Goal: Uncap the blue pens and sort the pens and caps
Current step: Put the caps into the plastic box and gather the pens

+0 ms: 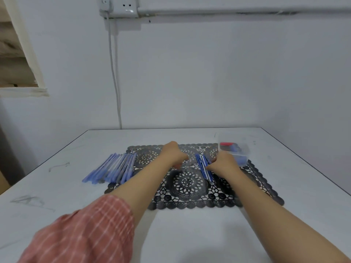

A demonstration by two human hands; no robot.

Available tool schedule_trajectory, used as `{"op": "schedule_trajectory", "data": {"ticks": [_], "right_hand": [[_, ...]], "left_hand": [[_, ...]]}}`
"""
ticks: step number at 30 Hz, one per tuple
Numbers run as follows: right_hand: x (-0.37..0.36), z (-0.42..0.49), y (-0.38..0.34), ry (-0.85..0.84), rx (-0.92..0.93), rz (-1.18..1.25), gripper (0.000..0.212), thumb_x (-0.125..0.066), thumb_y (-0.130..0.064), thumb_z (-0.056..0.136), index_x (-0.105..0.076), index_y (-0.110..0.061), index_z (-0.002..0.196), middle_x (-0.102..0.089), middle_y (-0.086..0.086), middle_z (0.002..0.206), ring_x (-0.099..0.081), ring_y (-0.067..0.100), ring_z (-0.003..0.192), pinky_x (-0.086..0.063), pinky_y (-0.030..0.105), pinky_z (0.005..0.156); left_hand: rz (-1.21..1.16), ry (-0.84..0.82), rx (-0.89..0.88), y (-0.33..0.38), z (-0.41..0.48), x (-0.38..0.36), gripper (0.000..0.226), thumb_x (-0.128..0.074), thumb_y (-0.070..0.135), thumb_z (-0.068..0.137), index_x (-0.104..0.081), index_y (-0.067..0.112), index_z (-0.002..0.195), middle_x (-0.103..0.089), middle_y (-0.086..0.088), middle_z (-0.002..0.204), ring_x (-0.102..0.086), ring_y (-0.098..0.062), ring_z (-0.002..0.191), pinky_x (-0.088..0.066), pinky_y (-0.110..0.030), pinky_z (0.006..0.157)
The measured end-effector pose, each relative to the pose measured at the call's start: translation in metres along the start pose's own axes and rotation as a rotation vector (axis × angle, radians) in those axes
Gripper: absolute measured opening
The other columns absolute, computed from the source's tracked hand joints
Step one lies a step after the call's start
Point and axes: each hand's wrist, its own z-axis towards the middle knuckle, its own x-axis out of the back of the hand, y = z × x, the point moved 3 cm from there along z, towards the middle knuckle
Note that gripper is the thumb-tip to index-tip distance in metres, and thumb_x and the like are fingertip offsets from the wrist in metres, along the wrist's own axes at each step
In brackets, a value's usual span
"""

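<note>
White table (190, 234), one mat (188, 183), two pen piles (112, 168) (204, 168), left hand (173, 153), right hand (225, 163) grips unclear

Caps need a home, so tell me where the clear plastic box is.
Head view: the clear plastic box sits far right on the table, overlapping the black lace mat's far-right corner, just beyond the right hand.

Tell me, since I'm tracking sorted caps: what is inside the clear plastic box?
The clear box holds one red piece and several blue pieces, too blurred to count. The right hand hides its near corner.
</note>
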Motion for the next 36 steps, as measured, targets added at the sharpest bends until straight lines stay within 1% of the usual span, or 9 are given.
{"op": "schedule_trajectory", "data": {"ticks": [6,9,13,16,22,27,29,33,36], "right_hand": [[-0.002,0.001,0.003,-0.014,0.000,-0.012,0.044,-0.075,-0.028,0.074,-0.037,-0.015,0.058,-0.043,0.001,0.058,-0.044,0.016,0.057,-0.024,0.024,0.044],[-0.003,0.003,0.006,-0.006,0.008,0.006,0.038,-0.074,-0.028,0.075,-0.042,-0.013,0.063,-0.049,0.002,0.063,-0.050,0.020,0.065,-0.027,0.024,0.044],[-0.002,0.005,0.006,0.012,0.010,0.014,0.037,-0.067,-0.027,0.081,-0.039,-0.014,0.061,-0.045,0.001,0.060,-0.045,0.015,0.057,-0.026,0.024,0.043],[-0.002,0.006,0.007,0.001,-0.002,0.004,0.034,-0.069,-0.021,0.078,-0.042,-0.013,0.061,-0.046,0.001,0.061,-0.050,0.018,0.066,-0.029,0.023,0.044],[-0.003,0.003,0.006,-0.011,0.005,0.016,0.038,-0.076,-0.032,0.073,-0.045,-0.012,0.063,-0.049,0.001,0.062,-0.051,0.018,0.065,-0.032,0.025,0.048],[-0.004,0.001,0.003,0.017,0.011,-0.005,0.031,-0.071,-0.020,0.074,-0.043,-0.013,0.062,-0.054,0.005,0.070,-0.055,0.021,0.072,-0.038,0.027,0.057],[-0.004,0.000,0.001,0.023,0.011,-0.020,0.029,-0.067,-0.015,0.077,-0.041,-0.013,0.063,-0.051,0.004,0.067,-0.052,0.021,0.072,-0.038,0.027,0.056],[-0.002,-0.005,-0.005,0.030,0.017,-0.103,0.007,-0.055,-0.002,0.083,-0.055,-0.006,0.089,-0.055,0.004,0.079,-0.058,0.026,0.086,-0.041,0.026,0.062],[-0.003,-0.007,-0.007,0.050,0.029,-0.164,0.023,-0.050,0.002,0.085,-0.057,-0.002,0.106,-0.062,0.013,0.103,-0.060,0.028,0.097,-0.044,0.030,0.069]], "left_hand": [[0.073,0.076,0.008,0.018,0.014,-0.031,0.044,-0.076,0.037,0.073,-0.041,0.012,0.063,-0.054,-0.004,0.065,-0.064,-0.023,0.068,-0.056,-0.032,0.064],[0.123,0.106,-0.037,0.028,0.014,-0.037,0.050,-0.077,0.043,0.070,-0.036,0.014,0.063,-0.043,0.000,0.062,-0.049,-0.015,0.059,-0.035,-0.025,0.047],[0.155,0.103,-0.010,0.034,0.015,-0.042,0.047,-0.081,0.044,0.065,-0.045,0.013,0.071,-0.060,-0.009,0.082,-0.063,-0.021,0.091,-0.046,-0.031,0.062],[0.137,0.099,0.029,0.034,0.020,-0.043,0.047,-0.081,0.041,0.066,-0.046,0.012,0.074,-0.066,-0.010,0.099,-0.063,-0.020,0.095,-0.043,-0.028,0.061],[0.186,0.077,0.065,0.034,0.023,-0.040,0.046,-0.083,0.040,0.064,-0.056,0.009,0.087,-0.068,-0.007,0.096,-0.065,-0.020,0.092,-0.046,-0.026,0.065],[0.260,0.052,0.035,0.038,0.025,-0.038,0.043,-0.083,0.031,0.065,-0.055,0.008,0.088,-0.062,-0.003,0.085,-0.063,-0.020,0.090,-0.048,-0.026,0.065],[0.289,0.046,0.018,0.040,0.024,-0.037,0.036,-0.082,0.023,0.067,-0.050,0.009,0.075,-0.057,-0.002,0.073,-0.059,-0.020,0.080,-0.047,-0.025,0.062],[0.302,0.067,-0.006,0.038,0.026,-0.037,0.033,-0.072,0.010,0.073,-0.040,0.010,0.064,-0.052,-0.003,0.071,-0.053,-0.021,0.071,-0.039,-0.024,0.050],[0.329,0.082,-0.037,0.038,0.026,-0.038,0.022,-0.065,0.009,0.081,-0.044,0.007,0.075,-0.053,-0.008,0.089,-0.048,-0.022,0.075,-0.039,-0.026,0.060]]}}
